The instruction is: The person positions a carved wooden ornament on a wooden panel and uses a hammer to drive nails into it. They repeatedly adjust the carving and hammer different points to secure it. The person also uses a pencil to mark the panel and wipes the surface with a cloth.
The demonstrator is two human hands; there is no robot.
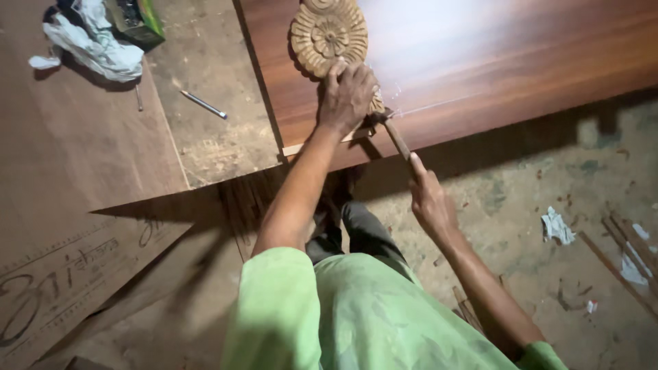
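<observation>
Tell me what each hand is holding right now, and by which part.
Left hand presses down on the carved wooden ornament at its lower edge. Right hand grips the wooden-handled tool by the handle's rear end.

head camera looks steeply down, close above workbench
</observation>
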